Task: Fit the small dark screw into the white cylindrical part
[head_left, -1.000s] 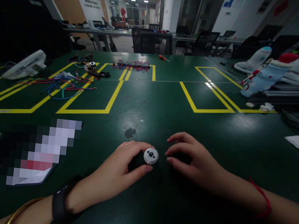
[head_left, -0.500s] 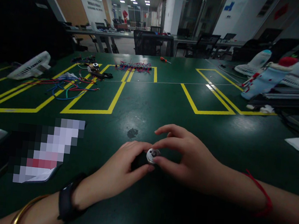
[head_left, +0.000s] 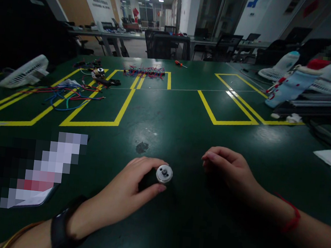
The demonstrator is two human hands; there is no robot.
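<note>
My left hand (head_left: 126, 185) is closed around the side of a small electric motor (head_left: 164, 174), thumb on the near side and fingers on the far side. The motor's round silver end face, with a centre shaft and small holes, points up; its body is mostly hidden by the hand and shadow. Apart from it, to the right, hovers my right hand (head_left: 233, 170), its fingers curled and thumb pressed against them. Whatever is between those fingertips, if anything, is hidden.
Yellow tape (head_left: 90, 124) marks areas on the green table (head_left: 166, 120). Loose wires (head_left: 68, 96), a white fan (head_left: 26, 72) and a phone-like flat object (head_left: 34, 201) are on the left. Farther back lie a wire bundle (head_left: 145, 72) and a screwdriver (head_left: 180, 64). A blue bottle (head_left: 286, 87) stands right.
My right hand has moved off the motor to the right, and its fingers have curled in. The motor's end face now shows fully; my left hand still holds it.
</note>
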